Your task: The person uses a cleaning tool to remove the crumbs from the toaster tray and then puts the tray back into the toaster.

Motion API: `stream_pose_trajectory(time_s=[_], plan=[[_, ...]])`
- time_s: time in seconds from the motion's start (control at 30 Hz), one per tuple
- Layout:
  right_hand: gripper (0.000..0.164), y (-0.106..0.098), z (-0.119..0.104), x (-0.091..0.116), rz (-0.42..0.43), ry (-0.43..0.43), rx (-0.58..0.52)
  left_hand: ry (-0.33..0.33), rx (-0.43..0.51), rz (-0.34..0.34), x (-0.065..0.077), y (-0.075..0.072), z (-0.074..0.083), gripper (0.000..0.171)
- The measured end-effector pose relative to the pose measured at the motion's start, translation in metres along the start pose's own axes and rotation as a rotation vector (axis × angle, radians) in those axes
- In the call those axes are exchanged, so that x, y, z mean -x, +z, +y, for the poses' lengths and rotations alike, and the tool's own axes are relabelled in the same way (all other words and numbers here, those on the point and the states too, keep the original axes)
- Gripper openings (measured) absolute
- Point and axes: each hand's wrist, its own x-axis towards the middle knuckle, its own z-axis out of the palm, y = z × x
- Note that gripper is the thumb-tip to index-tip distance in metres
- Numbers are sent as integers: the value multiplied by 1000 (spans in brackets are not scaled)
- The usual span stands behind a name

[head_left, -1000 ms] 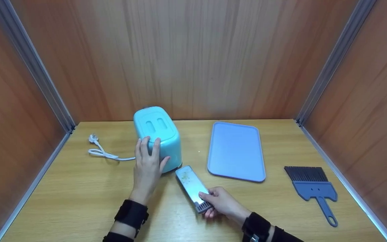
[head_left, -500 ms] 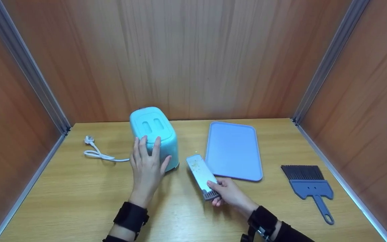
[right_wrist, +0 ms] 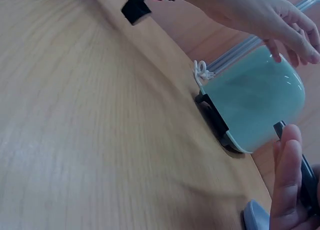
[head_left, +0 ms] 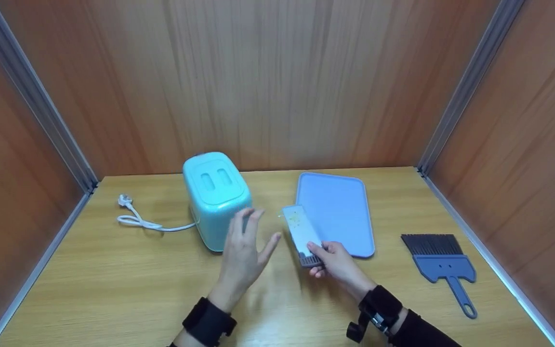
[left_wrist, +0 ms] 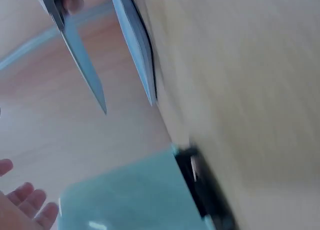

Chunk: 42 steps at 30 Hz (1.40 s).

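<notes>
A turquoise toaster [head_left: 219,217] with a lid on top stands left of the middle of the table. My left hand [head_left: 243,255], fingers spread and holding nothing, is in the air by its near right corner. Between thumb and fingers, my right hand [head_left: 339,264] pinches the dark slotted end of a flat metal crumb tray [head_left: 301,226] with yellowish crumbs on its far part. The crumb tray is held above the table and overlaps the left edge of a blue tray [head_left: 345,207] in the head view. From the side, the left wrist view shows the crumb tray [left_wrist: 82,60] tilted.
A white cord with a plug [head_left: 135,217] lies left of the toaster. At the right lies a blue-grey brush [head_left: 446,270] with dark bristles. Wooden panels [head_left: 277,86] enclose the table at the back and both sides.
My left hand has come off the toaster and moved right. My right hand has carried the crumb tray up and to the right, from beside the toaster to the blue tray's edge.
</notes>
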Motion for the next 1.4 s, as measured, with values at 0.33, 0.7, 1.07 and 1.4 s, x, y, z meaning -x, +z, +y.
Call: stream_pose_trajectory(time_s=[0.33, 0.7, 1.07, 1.4], plan=[[37, 1, -4, -7, 159, -9, -10, -503, 558, -292, 8, 33, 13, 43], [36, 12, -3, -17, 320, -34, -7, -795, 856, -384, 11, 67, 30, 37], [38, 24, -3, -25, 365, -21, -173, -899, 996, -345, 10, 89, 50, 29], [55, 39, -3, -30, 355, -4, -204, -942, 1020, -270, 3, 100, 53, 41]])
